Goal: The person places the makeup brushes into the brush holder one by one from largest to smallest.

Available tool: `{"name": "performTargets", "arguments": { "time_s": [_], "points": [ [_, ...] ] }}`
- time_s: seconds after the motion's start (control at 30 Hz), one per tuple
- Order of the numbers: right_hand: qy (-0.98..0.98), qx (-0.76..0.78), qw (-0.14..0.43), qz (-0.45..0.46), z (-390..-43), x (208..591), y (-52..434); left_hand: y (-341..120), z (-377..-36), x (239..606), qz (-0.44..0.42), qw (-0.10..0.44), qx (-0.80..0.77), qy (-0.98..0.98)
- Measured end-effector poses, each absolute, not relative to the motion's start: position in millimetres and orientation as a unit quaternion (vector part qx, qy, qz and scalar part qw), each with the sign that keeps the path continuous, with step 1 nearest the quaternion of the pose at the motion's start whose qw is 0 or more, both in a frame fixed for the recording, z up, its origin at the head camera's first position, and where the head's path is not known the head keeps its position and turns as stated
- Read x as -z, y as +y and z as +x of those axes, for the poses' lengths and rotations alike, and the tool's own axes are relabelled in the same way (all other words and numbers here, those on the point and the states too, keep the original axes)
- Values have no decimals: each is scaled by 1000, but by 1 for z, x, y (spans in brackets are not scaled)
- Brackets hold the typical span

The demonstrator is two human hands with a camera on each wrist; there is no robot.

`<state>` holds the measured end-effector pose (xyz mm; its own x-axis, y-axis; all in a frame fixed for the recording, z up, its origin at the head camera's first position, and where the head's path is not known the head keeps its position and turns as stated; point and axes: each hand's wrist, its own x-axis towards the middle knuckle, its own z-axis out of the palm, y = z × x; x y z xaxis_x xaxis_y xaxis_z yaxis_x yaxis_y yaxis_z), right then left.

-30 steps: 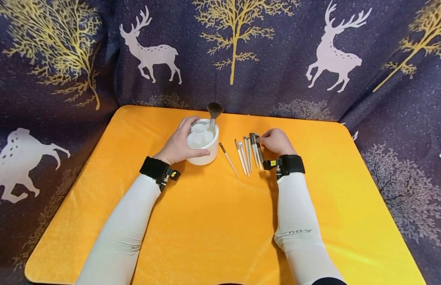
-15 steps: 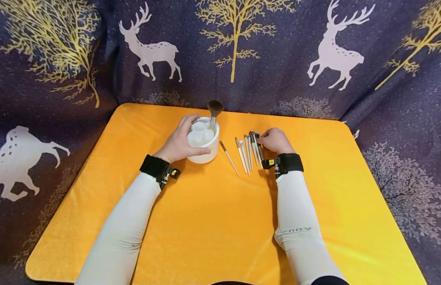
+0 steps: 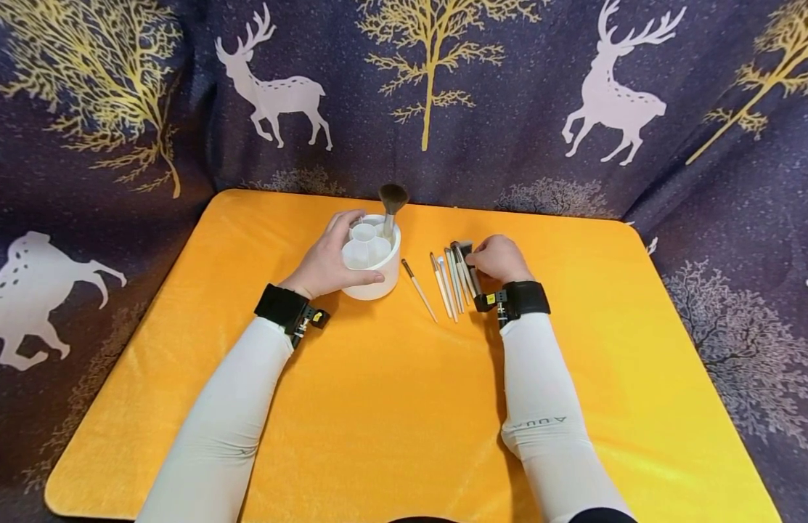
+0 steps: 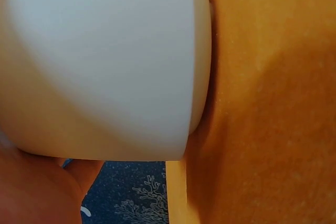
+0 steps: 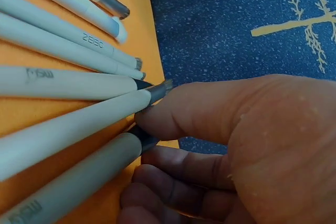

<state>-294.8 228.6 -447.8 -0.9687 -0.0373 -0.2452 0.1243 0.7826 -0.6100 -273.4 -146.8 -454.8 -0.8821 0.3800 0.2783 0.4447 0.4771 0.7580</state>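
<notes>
Hands worked apart: the left hand (image 3: 329,263) gripped the round white plastic brush holder (image 3: 372,261) on the orange tabletop (image 3: 390,407), while the right hand (image 3: 500,258) pinched a slim, pale-handled makeup brush (image 5: 79,124), seemingly light, stiff and best held mid-handle.

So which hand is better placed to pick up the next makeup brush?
Probably the right hand: its fingers already pinch a makeup brush in the row, while the left hand grips the white holder.

Makeshift home recording corner, orange velvety table cover (image 3: 390,407), draped navy cloth backdrop printed with deer and golden trees (image 3: 508,87)
</notes>
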Motion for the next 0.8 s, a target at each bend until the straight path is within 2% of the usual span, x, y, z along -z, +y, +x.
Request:
{"name": "performTargets", "arguments": {
  "time_s": [0.8],
  "points": [
    [937, 327, 117, 25, -293, 448, 226, -146, -271, 452, -237, 34, 455, -858]
  ]
}}
